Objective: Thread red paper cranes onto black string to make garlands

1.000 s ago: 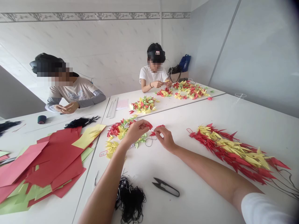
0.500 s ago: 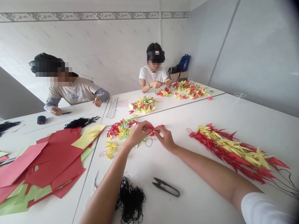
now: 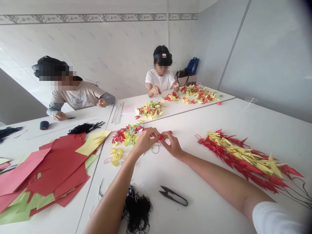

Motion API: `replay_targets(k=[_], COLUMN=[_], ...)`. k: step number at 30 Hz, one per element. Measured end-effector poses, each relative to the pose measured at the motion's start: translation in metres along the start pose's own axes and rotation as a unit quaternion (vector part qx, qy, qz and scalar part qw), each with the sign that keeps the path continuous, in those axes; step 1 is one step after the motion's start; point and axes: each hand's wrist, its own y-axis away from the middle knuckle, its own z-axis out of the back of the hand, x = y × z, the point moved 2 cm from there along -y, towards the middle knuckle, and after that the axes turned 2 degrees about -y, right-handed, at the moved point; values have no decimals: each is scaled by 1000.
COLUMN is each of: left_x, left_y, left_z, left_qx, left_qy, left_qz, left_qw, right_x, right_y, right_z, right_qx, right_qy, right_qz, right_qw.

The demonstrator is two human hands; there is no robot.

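Note:
My left hand (image 3: 144, 140) and my right hand (image 3: 172, 143) meet over the white table (image 3: 209, 208), both pinched on small red folded paper pieces (image 3: 161, 136). A thin black thread (image 3: 156, 149) loops on the table just below them. Behind my left hand lies a pile of red, yellow and green folded paper pieces (image 3: 126, 136). To the right stretches a long string of red and yellow folded pieces (image 3: 246, 159).
Black thread snips (image 3: 173, 195) and a tangle of black thread (image 3: 136, 211) lie near me. Red, yellow and green paper sheets (image 3: 48, 169) cover the left table. Two other people sit across, with more folded piles (image 3: 149, 110) and a thread spool (image 3: 44, 125).
My hands have drawn together, bringing the red pieces close. The person on the left has spread their hands apart on the table; the far person has lowered their hands.

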Motion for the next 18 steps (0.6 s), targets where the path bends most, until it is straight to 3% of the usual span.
replay_targets(k=[4,8,12,18], left_x=[-4,-7,-11,-23], left_y=[1,2,7,19], left_z=[9,27,48,77], left_qx=[-45,-100,-138,-182], left_qy=[22,183,319,327], left_qz=[-21,17,46,32], left_qw=[999,978,937,927], right_x=[-1,-6,-8,-10], right_y=[0,1,1,3], right_z=[0,0,-3,-15], right_qx=[-29,-29,30,148], right_qy=[14,53,125,240], right_qz=[22,33,75,149], right_qw=[999,998,989,948])
